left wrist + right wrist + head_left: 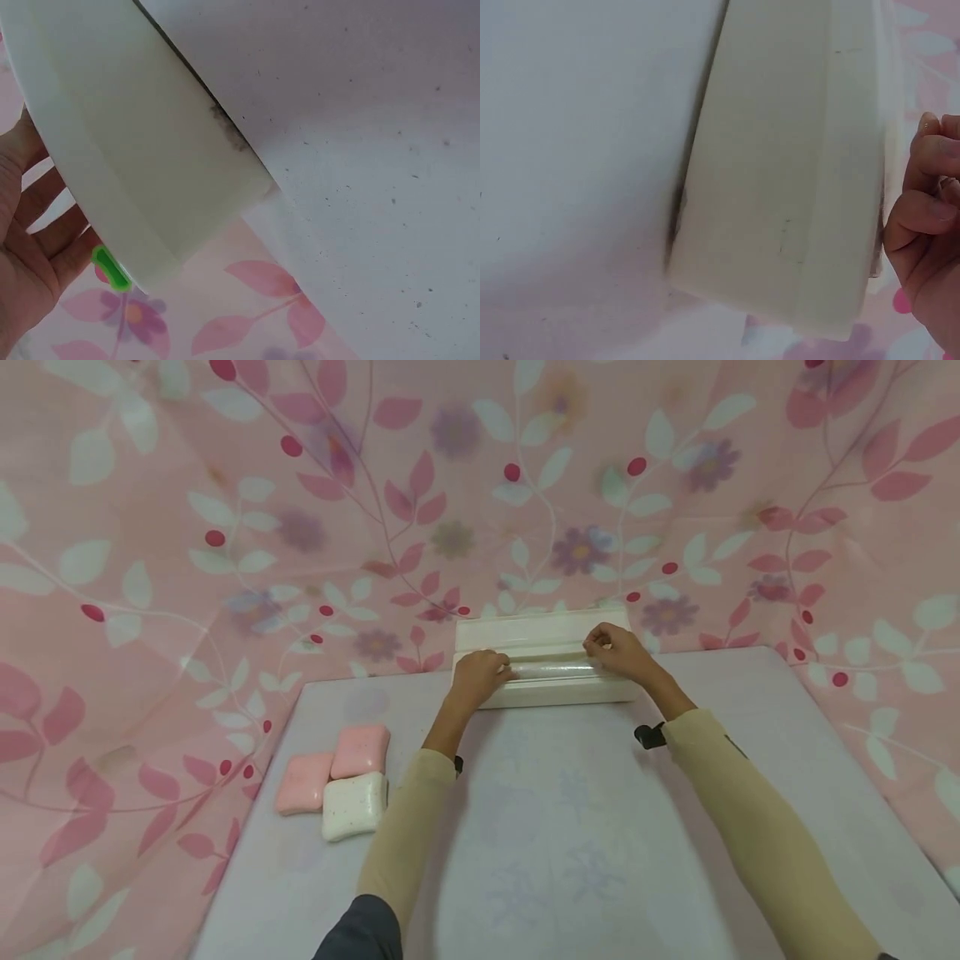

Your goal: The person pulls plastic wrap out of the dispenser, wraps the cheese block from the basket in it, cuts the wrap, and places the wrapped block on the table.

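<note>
Toward the back of the table stands a long white dispenser box (558, 694) with its lid (532, 628) raised at the rear. A roll of clear cling film (553, 671) lies inside it. My left hand (477, 677) is at the left end, its fingers bent over the roll; in the left wrist view, the box wall (142, 127) hides the fingertips. At the right end, my right hand (621, 652) has its fingers curled and thumb drawn in above the roll. Its curled fingers (922, 217) show beside the box rim, pinching at the film, which is barely visible.
Two pink soap-like pads (362, 751) and a white one (355, 806) lie close together at the table's left. A small green piece (111, 268) shows at the box edge. Floral pink cloth (465, 502) hangs behind the pale tabletop (555, 843).
</note>
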Motion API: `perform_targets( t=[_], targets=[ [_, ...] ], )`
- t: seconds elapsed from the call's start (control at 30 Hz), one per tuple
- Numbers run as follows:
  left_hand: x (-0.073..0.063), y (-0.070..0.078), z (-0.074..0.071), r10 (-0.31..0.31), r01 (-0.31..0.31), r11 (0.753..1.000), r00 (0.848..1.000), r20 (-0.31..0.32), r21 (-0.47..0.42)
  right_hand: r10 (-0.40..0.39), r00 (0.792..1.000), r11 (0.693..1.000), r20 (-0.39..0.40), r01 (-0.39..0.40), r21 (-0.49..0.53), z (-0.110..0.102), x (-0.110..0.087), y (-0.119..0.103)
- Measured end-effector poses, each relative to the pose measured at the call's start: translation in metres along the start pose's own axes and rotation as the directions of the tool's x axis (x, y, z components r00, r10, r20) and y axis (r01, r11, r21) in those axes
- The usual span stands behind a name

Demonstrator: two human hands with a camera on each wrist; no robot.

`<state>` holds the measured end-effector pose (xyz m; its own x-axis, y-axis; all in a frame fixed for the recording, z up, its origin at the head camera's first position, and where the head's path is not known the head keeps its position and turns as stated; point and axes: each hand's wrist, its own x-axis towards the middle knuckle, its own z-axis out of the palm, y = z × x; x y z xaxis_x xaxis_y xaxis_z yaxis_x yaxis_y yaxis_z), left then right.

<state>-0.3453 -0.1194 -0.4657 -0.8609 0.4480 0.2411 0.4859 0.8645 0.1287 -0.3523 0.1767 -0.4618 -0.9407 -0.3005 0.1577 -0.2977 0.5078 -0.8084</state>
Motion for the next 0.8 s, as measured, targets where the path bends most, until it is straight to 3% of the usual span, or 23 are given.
perform_targets(
  t=[0.07,0.13,0.3,0.37,0.5,0.6,0.8],
  targets=[
    [0.000,0.002,0.001,0.034,-0.029,0.997,0.997,-0.063,0.071,0.017,1.000,1.000,0.017,-0.017,0.020,-0.001,0.001,-0.002],
    [-0.001,0.004,0.003,0.085,-0.063,0.987,0.985,-0.148,0.146,0.036,0.999,0.998,0.027,-0.037,0.049,-0.001,0.001,-0.005],
    [-0.005,0.010,0.009,0.215,-0.119,0.946,0.926,-0.309,0.303,0.087,0.995,0.984,0.053,-0.094,0.149,-0.002,0.000,-0.013],
    [-0.006,0.011,0.013,0.221,-0.108,0.938,0.918,-0.328,0.329,0.090,0.994,0.977,0.062,-0.101,0.186,-0.002,0.000,-0.016],
    [-0.006,0.014,0.018,0.179,-0.070,0.944,0.930,-0.321,0.323,0.085,0.994,0.960,0.073,-0.102,0.261,-0.001,-0.003,-0.020],
    [-0.004,0.017,0.022,0.183,-0.078,0.949,0.925,-0.333,0.306,0.054,0.995,0.950,0.085,-0.077,0.302,0.000,-0.004,-0.023],
    [-0.002,0.029,0.027,0.288,-0.163,0.935,0.868,-0.406,0.314,-0.001,0.995,0.951,0.096,-0.029,0.308,-0.002,-0.005,-0.026]
  ],
)
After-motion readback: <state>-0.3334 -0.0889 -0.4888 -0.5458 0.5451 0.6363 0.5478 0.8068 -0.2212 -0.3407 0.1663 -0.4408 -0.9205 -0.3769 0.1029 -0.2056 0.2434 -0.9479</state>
